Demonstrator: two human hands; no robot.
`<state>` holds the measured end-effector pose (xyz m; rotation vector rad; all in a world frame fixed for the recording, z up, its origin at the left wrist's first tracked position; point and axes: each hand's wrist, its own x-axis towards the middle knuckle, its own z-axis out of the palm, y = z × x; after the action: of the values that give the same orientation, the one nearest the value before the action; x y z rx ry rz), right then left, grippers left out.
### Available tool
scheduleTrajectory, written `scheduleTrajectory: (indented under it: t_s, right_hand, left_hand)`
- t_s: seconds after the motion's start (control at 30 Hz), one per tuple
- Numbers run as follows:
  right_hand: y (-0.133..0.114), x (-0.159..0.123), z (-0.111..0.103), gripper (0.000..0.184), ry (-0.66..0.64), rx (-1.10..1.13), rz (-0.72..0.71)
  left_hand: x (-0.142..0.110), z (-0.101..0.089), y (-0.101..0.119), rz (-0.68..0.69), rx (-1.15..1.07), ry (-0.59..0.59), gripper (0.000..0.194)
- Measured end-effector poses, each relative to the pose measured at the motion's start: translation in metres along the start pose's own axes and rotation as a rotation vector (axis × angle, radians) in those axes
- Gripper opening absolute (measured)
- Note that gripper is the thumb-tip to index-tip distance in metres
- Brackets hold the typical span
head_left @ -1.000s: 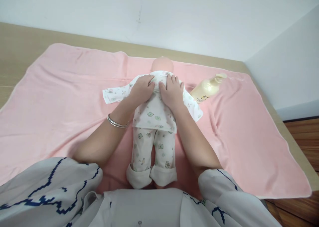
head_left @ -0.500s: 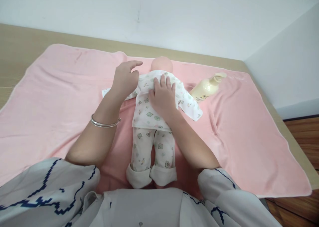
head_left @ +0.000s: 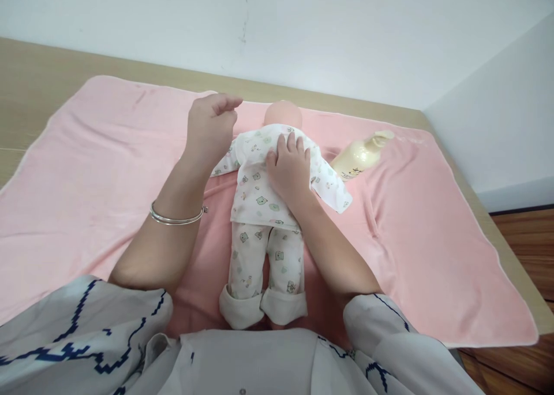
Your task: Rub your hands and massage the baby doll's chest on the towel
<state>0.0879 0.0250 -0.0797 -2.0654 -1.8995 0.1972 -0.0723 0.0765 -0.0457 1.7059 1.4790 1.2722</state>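
A baby doll point(head_left: 264, 210) in a white printed top and trousers lies on its back on a pink towel point(head_left: 95, 164), head toward the wall. My right hand point(head_left: 289, 170) rests flat on the doll's chest with its fingers stretched out. My left hand point(head_left: 210, 128), with a silver bangle on the wrist, hovers above the doll's left sleeve point(head_left: 225, 163). Its fingers are loosely bent and nothing shows in them. My left forearm hides the end of that sleeve.
A cream pump bottle point(head_left: 359, 155) lies on its side on the towel, just right of the doll's shoulder. The towel covers a wooden surface point(head_left: 26, 83) against a white wall. The surface's right edge drops to a wooden floor point(head_left: 528, 239).
My left hand has lifted off the doll's chest and moved up and to the left. My right hand has slid slightly down the chest and stays flat on it.
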Motion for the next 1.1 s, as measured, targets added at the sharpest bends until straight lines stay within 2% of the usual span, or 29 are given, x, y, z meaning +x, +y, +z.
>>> scheduleTrajectory:
  t_s: [0.1, 0.23, 0.3, 0.37, 0.5, 0.57, 0.73, 0.8, 0.9, 1.0, 1.03, 1.1]
  right_hand:
    - [-0.001, -0.001, -0.007, 0.062, -0.022, -0.012, 0.003]
    - [-0.003, -0.007, -0.028, 0.061, 0.149, 0.052, -0.035]
    - [-0.003, -0.009, -0.031, 0.062, 0.202, 0.055, -0.041]
    - [-0.003, -0.009, -0.024, 0.062, 0.184, 0.031, -0.051]
    - [-0.003, -0.004, -0.002, 0.060, 0.012, 0.002, -0.067]
    - [-0.002, -0.003, 0.000, 0.059, -0.019, 0.028, -0.070]
    - [-0.003, -0.008, -0.015, 0.061, 0.165, 0.117, -0.103]
    - [-0.004, -0.010, -0.014, 0.063, 0.215, 0.106, -0.112]
    - [-0.006, -0.010, -0.001, 0.060, 0.148, 0.044, -0.125]
    - [-0.005, -0.007, 0.004, 0.054, 0.025, 0.018, -0.146]
    - [-0.003, -0.005, 0.000, 0.051, 0.026, 0.029, -0.144]
    - [0.007, -0.001, -0.015, 0.049, 0.129, 0.075, -0.126]
  left_hand:
    - [0.000, 0.000, -0.001, 0.007, -0.048, 0.012, 0.038]
    - [0.000, 0.001, -0.003, 0.022, -0.163, 0.059, 0.033]
    - [-0.001, 0.001, -0.003, 0.015, -0.189, 0.062, 0.030]
    - [-0.001, 0.002, -0.002, 0.011, -0.204, 0.054, 0.028]
    - [-0.003, 0.003, 0.001, -0.014, -0.210, 0.046, 0.029]
    - [-0.003, 0.003, 0.002, -0.020, -0.205, 0.045, 0.029]
    - [-0.003, 0.003, 0.002, -0.018, -0.197, 0.028, 0.029]
    - [-0.005, 0.004, 0.004, -0.016, -0.191, 0.018, 0.029]
    - [-0.013, 0.010, 0.013, -0.023, -0.193, 0.004, 0.028]
    - [-0.028, 0.022, 0.027, -0.092, -0.241, -0.082, 0.025]
    - [-0.033, 0.027, 0.032, -0.113, -0.273, -0.109, 0.025]
    - [-0.041, 0.039, 0.040, -0.144, -0.362, -0.121, 0.029]
